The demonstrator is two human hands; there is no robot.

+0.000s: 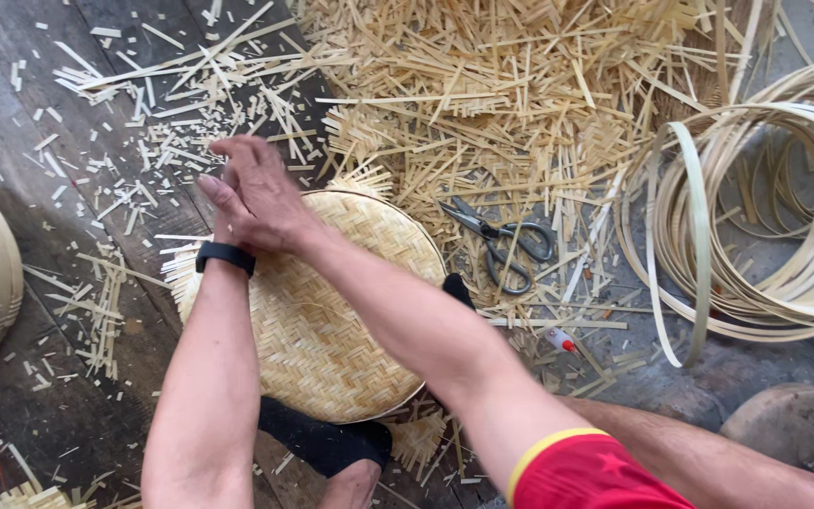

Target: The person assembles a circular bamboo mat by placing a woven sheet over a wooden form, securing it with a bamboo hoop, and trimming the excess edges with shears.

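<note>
From the head view I see my right hand [261, 193] laid over my left hand [223, 212], both grips pressing together on the far rim of the woven bamboo tray [332, 320], pinning it to the floor [11, 141]; scissors [496, 240] lie to the right.

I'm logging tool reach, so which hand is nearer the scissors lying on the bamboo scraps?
Right. The right hand overlaps the left hand at the woven tray's far-left rim; the scissors lie apart, off to their right, and neither hand touches them.
</note>
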